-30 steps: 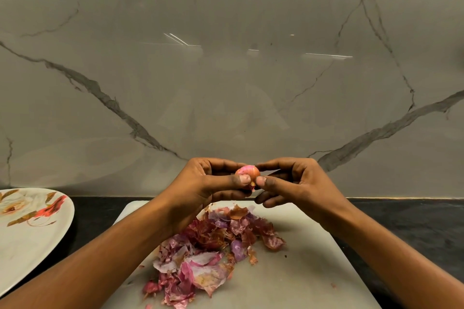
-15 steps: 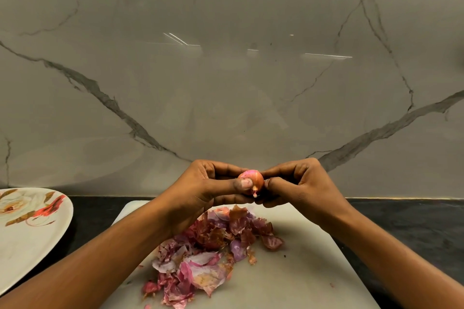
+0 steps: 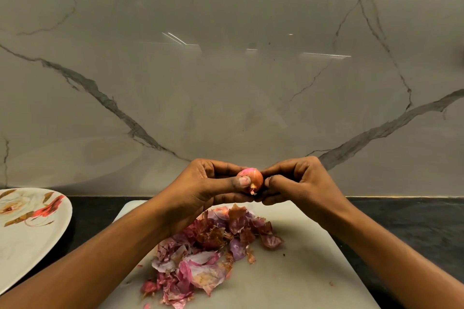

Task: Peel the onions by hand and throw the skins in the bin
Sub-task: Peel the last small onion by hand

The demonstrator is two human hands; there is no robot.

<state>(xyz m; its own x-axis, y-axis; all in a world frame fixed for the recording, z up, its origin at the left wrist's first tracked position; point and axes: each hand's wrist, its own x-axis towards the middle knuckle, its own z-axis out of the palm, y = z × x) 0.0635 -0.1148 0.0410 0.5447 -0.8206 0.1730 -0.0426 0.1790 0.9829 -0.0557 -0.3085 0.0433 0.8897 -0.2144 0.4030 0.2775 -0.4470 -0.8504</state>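
A small pink-red onion is held in the air above the white cutting board. My left hand grips it from the left, thumb pressed on its front. My right hand pinches its right side with curled fingers and thumb. The onion's short root tip points down between my thumbs. A heap of purple and brown onion skins lies on the board below my hands. No bin is in view.
A white plate with a flower pattern sits on the dark counter at the left. A grey marble wall rises right behind the counter.
The onion has been turned between my fingers, so more of its round side and its root tip now show. Both hands stayed in place above the board.
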